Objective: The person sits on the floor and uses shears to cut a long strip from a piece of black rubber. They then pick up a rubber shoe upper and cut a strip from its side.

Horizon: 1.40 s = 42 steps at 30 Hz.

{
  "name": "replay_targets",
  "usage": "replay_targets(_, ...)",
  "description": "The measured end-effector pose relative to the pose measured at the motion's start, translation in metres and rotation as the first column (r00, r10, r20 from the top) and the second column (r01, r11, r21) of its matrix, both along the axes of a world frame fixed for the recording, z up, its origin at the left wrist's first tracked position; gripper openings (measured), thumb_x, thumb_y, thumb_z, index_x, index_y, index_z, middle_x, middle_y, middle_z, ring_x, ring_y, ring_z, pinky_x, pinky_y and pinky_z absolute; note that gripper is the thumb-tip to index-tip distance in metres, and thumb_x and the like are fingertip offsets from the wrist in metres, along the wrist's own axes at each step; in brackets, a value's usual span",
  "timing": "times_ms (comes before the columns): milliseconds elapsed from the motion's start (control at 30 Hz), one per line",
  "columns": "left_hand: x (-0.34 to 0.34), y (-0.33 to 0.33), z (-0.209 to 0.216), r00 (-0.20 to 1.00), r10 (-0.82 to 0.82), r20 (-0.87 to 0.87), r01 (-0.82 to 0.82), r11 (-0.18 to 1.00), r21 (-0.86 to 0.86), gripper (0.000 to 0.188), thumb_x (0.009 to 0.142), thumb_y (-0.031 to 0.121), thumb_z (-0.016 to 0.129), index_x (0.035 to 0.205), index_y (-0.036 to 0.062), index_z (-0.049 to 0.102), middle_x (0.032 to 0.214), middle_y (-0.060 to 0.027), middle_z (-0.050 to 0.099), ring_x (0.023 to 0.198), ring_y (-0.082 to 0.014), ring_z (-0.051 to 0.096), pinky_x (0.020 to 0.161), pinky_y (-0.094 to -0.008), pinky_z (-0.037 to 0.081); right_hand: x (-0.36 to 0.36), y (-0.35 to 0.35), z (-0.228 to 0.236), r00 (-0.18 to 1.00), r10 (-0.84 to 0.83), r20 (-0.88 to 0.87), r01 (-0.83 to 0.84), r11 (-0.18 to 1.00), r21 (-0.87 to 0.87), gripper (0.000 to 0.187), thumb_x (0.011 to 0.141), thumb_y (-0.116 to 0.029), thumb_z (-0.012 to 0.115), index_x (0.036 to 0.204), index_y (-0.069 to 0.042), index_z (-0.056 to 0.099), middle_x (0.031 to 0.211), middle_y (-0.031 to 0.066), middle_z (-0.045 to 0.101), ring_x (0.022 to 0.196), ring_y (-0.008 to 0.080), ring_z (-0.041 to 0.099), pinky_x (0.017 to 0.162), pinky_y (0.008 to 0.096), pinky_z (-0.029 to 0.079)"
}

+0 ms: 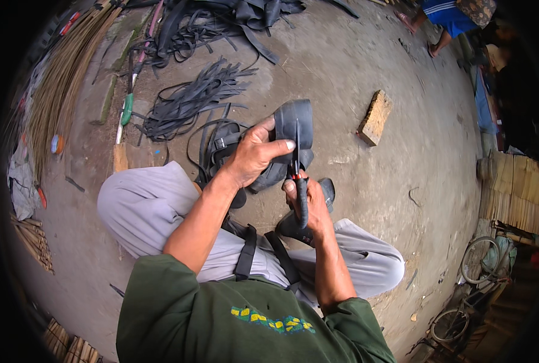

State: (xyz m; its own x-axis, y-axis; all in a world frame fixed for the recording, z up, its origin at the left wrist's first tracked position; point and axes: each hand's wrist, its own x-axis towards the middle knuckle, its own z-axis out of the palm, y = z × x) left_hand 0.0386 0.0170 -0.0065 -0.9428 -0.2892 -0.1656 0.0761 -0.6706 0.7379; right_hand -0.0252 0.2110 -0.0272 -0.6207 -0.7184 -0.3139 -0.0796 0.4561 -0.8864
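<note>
A wide, curled band of black rubber (304, 115) is pinched in my left hand (258, 152), the thumb lying across its face. My right hand (310, 202) is closed round the black handles of a pair of scissors (297, 157) with a red spot at the pivot. Their blades point away from me and overlap the rubber band. Whether they are cutting into it I cannot tell. Below my left hand, a dark bag or sandal-like thing with a buckle (221, 143) lies on the ground, partly hidden.
Beyond my left knee lies a heap of thin rubber strips (191, 100), with larger black rubber sheets (221, 24) behind. A brick (375, 118) sits on the concrete to the right. Bundled sticks (70, 72) line the left. Bicycles (480, 260) stand right; a person's legs (442, 30) show far right.
</note>
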Motion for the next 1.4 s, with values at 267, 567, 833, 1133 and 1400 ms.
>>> replay_targets(267,-0.002,0.001,-0.002,0.991,0.111,-0.071,-0.105,0.991,0.080,0.043,0.095,0.006,0.069,0.136,-0.0004,0.058,0.117,-0.0083,0.072,0.104,-0.0158,0.071,0.097,-0.0330,0.057,0.001,0.004,0.006,0.999,0.030,-0.023,-0.028,0.998,0.062,0.057,0.094,-0.055,0.071,0.082,-0.004,0.051,0.066,0.0071,0.045,0.067,0.0181,0.043,0.063,0.0402,0.042)
replay_targets(567,0.003,0.000,0.000,0.999,0.042,-0.015,-0.043,0.999,-0.021,0.040,0.095,0.003,0.068,0.134,-0.0010,0.059,0.112,-0.0084,0.073,0.098,-0.0142,0.073,0.091,-0.0311,0.060,-0.007,0.005,-0.011,0.994,0.071,-0.086,-0.075,0.996,-0.039,0.055,0.097,-0.060,0.067,0.083,-0.008,0.054,0.062,-0.0047,0.046,0.058,0.0084,0.043,0.053,0.0293,0.034)
replay_targets(833,0.005,-0.008,-0.004,0.999,0.045,-0.003,-0.045,0.998,-0.034,0.045,0.094,0.002,0.069,0.138,-0.0013,0.058,0.117,-0.0065,0.072,0.106,-0.0145,0.069,0.099,-0.0325,0.054,-0.004,0.007,0.001,0.998,0.067,0.020,-0.068,0.993,0.096,0.059,0.094,-0.055,0.072,0.079,-0.002,0.050,0.065,0.0042,0.042,0.066,0.0161,0.042,0.060,0.0390,0.039)
replay_targets(1133,0.004,-0.007,-0.005,0.999,0.039,0.007,-0.039,0.998,-0.054,0.045,0.095,0.003,0.069,0.138,-0.0013,0.058,0.121,-0.0081,0.071,0.108,-0.0147,0.069,0.097,-0.0318,0.055,0.002,0.010,0.001,0.997,0.040,0.069,-0.046,0.995,0.087,0.055,0.095,-0.054,0.072,0.081,-0.005,0.052,0.062,0.0016,0.047,0.060,0.0127,0.042,0.055,0.0348,0.037)
replay_targets(1400,0.008,-0.006,-0.006,0.997,-0.070,0.028,0.071,0.996,-0.059,0.051,0.093,0.003,0.070,0.141,-0.0021,0.055,0.125,-0.0084,0.069,0.115,-0.0161,0.065,0.106,-0.0345,0.050,-0.003,0.000,-0.001,0.999,0.044,0.006,-0.043,0.998,-0.051,0.054,0.097,-0.056,0.070,0.079,-0.007,0.054,0.060,-0.0045,0.044,0.055,0.0083,0.042,0.051,0.0295,0.033)
